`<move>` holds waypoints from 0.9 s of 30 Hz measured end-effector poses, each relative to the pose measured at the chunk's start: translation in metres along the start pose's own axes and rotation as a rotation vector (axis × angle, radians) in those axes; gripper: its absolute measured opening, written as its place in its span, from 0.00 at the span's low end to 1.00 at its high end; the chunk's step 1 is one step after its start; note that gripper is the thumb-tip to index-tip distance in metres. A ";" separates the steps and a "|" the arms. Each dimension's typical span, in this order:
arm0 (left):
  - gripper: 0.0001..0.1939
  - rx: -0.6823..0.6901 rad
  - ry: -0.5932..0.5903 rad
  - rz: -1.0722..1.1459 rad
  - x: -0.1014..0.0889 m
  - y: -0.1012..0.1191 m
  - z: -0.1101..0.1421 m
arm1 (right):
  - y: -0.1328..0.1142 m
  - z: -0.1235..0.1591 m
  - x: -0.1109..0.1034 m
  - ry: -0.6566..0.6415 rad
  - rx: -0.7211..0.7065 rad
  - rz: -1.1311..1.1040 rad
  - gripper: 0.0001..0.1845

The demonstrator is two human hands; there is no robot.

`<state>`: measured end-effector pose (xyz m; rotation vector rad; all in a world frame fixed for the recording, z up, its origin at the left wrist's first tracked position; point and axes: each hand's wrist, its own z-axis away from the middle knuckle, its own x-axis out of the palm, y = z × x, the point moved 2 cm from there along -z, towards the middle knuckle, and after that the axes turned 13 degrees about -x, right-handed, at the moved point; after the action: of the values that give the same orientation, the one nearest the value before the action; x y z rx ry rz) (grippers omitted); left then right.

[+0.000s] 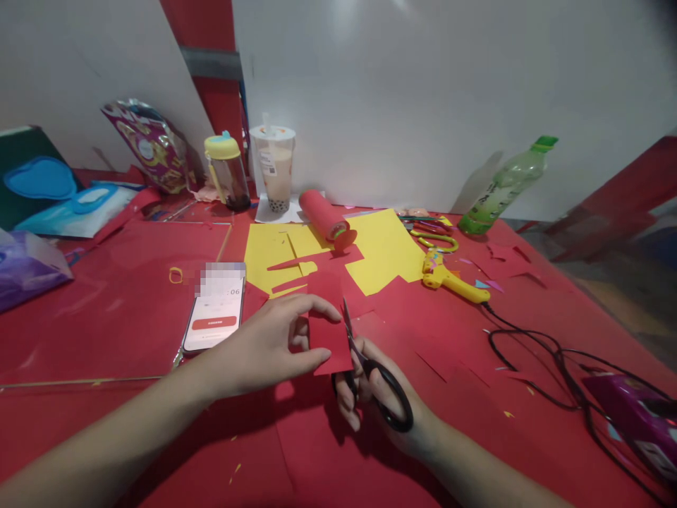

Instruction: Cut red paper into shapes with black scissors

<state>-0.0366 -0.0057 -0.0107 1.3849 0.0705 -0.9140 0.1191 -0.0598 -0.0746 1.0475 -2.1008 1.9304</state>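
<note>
Between the thumb and fingers of my left hand (pixel 285 339) is a piece of red paper (pixel 331 337), held above the table. My right hand (pixel 383 398) grips black-handled scissors (pixel 396 406), with fingers through the loops. The blades lie along the right edge of the red paper, pointing away from me. Behind the hands, yellow paper sheets (pixel 383 247) lie under strips and scraps of red paper. A red paper-wrapped roll (pixel 321 214) rests on the yellow paper, with a small red disc at its near end.
On the left lie a phone (pixel 216 310) and a wipes pack (pixel 79 212). Along the wall stand a snack bag (pixel 151 148), a yellow-lidded bottle (pixel 228 169), a bubble tea cup (pixel 276 169) and a green bottle (pixel 500 190). A yellow glue gun (pixel 455 281) trails its black cable rightward.
</note>
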 end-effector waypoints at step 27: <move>0.15 -0.002 0.004 0.074 0.009 -0.001 0.000 | -0.002 0.001 0.001 0.024 -0.036 0.030 0.21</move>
<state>-0.0308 -0.0099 -0.0166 1.3788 0.0231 -0.8488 0.1196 -0.0611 -0.0723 0.9862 -2.1416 1.9015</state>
